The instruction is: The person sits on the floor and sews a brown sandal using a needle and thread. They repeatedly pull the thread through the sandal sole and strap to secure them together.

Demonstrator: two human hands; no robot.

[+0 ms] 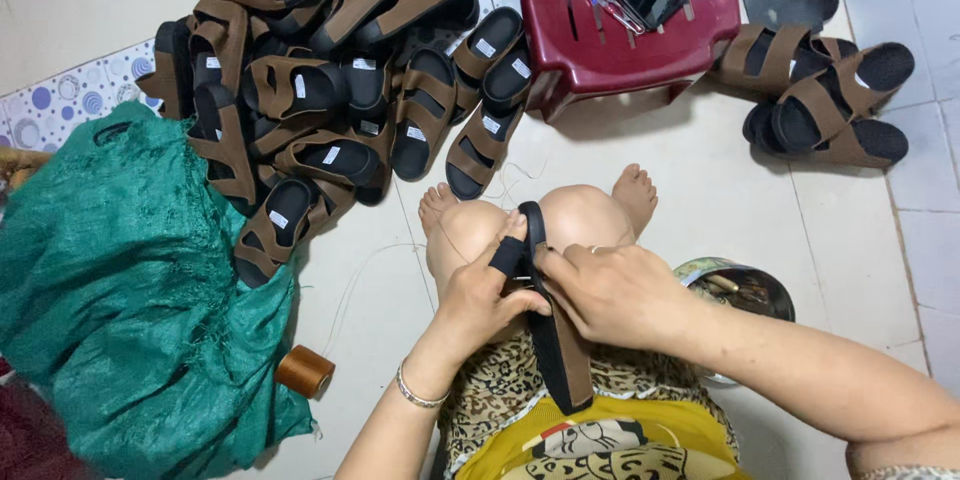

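Note:
A black-soled sandal (556,350) stands on edge between my knees, toe end pointing away from me. My left hand (482,295) grips its left side, and the forefinger wears a black finger guard. My right hand (612,290) presses on the sandal's right edge with fingers curled. A thin thread (345,290) trails from the sandal over the floor toward a brown thread spool (303,371). A bracelet sits on my left wrist.
A heap of brown-strapped sandals (320,90) lies ahead at the left. Several more sandals (830,100) sit at the right. A dark red plastic stool (630,15) carries a phone. A green woven sack (120,290) lies at the left, a round tin (745,285) of tools at my right.

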